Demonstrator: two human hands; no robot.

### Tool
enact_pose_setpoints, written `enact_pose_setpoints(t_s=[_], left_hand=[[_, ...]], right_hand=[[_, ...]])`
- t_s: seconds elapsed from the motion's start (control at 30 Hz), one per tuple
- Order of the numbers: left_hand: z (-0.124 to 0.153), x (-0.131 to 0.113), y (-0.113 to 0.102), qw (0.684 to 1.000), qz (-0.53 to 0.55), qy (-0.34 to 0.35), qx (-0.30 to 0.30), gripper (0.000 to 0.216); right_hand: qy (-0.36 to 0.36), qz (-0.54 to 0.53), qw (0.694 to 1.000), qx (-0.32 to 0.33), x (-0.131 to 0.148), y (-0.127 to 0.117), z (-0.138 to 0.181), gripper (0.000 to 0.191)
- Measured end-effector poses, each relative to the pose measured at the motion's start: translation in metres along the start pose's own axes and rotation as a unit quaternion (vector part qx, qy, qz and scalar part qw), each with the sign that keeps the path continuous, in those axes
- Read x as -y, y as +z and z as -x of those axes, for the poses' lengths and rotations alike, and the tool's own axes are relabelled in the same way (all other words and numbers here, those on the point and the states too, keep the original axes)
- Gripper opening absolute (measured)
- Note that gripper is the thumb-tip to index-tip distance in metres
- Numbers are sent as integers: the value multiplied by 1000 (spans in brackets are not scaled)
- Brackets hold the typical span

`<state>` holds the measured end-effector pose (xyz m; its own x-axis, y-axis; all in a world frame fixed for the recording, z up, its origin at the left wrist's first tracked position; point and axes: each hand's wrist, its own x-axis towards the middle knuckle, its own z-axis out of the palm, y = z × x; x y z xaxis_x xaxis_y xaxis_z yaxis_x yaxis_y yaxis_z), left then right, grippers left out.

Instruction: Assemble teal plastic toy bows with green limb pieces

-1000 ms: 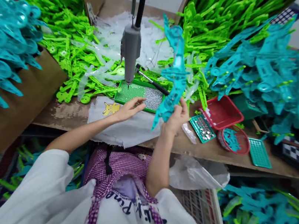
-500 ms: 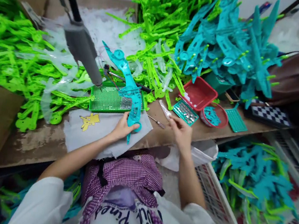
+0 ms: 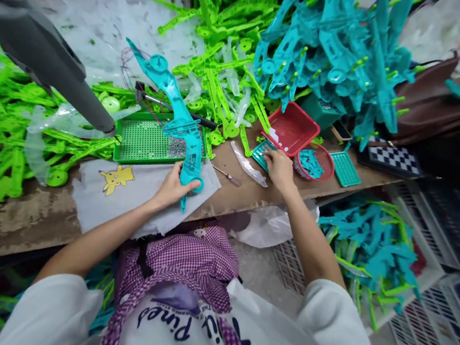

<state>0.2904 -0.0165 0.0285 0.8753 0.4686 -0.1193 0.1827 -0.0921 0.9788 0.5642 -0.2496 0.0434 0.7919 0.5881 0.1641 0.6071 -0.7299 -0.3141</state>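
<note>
My left hand [image 3: 173, 187] is closed around the lower end of a blue plastic part [image 3: 182, 116], long and curved with a ring near each end. It is held up over the grey cloth and the green perforated tray [image 3: 143, 145], which has small metal pieces at its right side. My right hand [image 3: 279, 169] reaches into a small teal tray [image 3: 260, 153] of silver discs, fingertips together; whatever they grip is hidden. A clear plastic strip [image 3: 248, 164] lies left of that hand, with a small screwdriver [image 3: 229, 177] beside it.
A grey electric screwdriver [image 3: 56, 60] hangs at the left. Green plastic parts [image 3: 8, 122] and blue parts [image 3: 334, 55] are heaped behind. A red tray [image 3: 295, 127] and a red basket [image 3: 318, 174] stand right of centre. A crate [image 3: 381, 316] of parts is low at right.
My right hand has moved forward from the near end of the plastic strip to the teal disc tray. My left hand still holds the blue part. The view has shifted to the right.
</note>
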Motion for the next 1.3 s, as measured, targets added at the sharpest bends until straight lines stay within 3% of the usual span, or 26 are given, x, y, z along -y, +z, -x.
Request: enact_pose_setpoints(t_s=[0.17,0.27,0.37,0.43,0.53,0.6,0.7,0.8,1.03,1.2,1.3], left_hand=[[0,0,0,1000,-12,13,3,61],[1,0,0,1000,-12,8,-3,62],[2,-1,0,1000,-13,10,-10,65],[3,-1,1,1000,-20,17,-7,67],[4,0,1,999,-34,29,1,68],[5,2,0,998,-42,40,2,68],[6,6,-1,998,-45,47,3,68],[5,5,-2,998,-37,43,5,67],[5,0,0,999,8,35,7,64],[4,4,0,999,17,40,6,63],[3,6,-1,999,8,35,-1,65]], right_hand=[[18,-36,999,-2,-7,2,-1,20],[8,-47,998,-32,10,-12,2,20],[-69,-114,986,-95,60,-25,17,22],[-157,-172,969,-87,104,-23,29,23],[-239,-231,942,-37,160,-2,38,26],[-257,-226,939,-30,179,18,37,27],[-264,-170,948,-40,184,38,35,29],[-265,-134,954,-42,178,39,39,31],[-229,-220,943,-99,172,32,38,36],[-296,-171,940,-3,177,53,24,38],[-322,-158,933,6,171,55,27,38]])
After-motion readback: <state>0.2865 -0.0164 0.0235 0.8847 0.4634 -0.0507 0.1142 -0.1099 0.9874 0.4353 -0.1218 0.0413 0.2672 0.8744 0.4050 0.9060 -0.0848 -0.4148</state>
